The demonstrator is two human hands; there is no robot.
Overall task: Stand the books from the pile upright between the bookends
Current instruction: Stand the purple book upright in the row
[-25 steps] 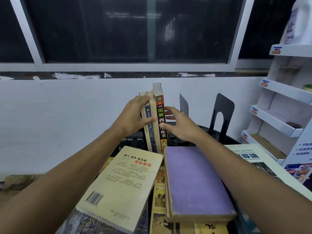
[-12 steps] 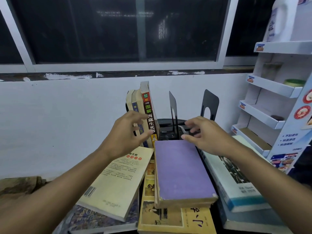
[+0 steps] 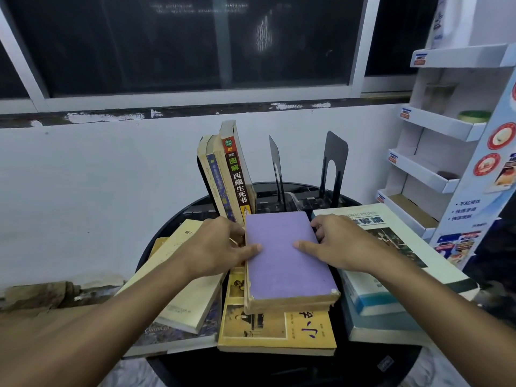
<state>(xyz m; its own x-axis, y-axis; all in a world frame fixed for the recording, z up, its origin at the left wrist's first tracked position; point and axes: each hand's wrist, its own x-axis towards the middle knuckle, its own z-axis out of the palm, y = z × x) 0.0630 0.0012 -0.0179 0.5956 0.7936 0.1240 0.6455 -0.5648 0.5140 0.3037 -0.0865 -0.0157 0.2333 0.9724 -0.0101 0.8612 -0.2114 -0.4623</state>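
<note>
A thick purple book (image 3: 282, 258) lies flat on top of a yellow book (image 3: 276, 333) in the pile. My left hand (image 3: 215, 247) grips its left edge, thumb on the cover. My right hand (image 3: 340, 244) grips its right edge, thumb on the cover. Behind them three books (image 3: 229, 174) stand leaning left against a black bookend whose edge (image 3: 201, 174) shows at their left. Two more black bookends stand to their right, a thin one (image 3: 276, 169) seen edge-on and a wider one (image 3: 333, 166).
A cream paperback (image 3: 184, 277) lies at left on a larger dark book (image 3: 173, 335). A big white and blue book (image 3: 391, 247) lies at right on another. All sit on a round black table (image 3: 156, 241). A white display shelf (image 3: 435, 169) stands at right, a wall and window behind.
Both hands left the standing books and came down to the purple book, now gripping its two sides. The camera tilted down.
</note>
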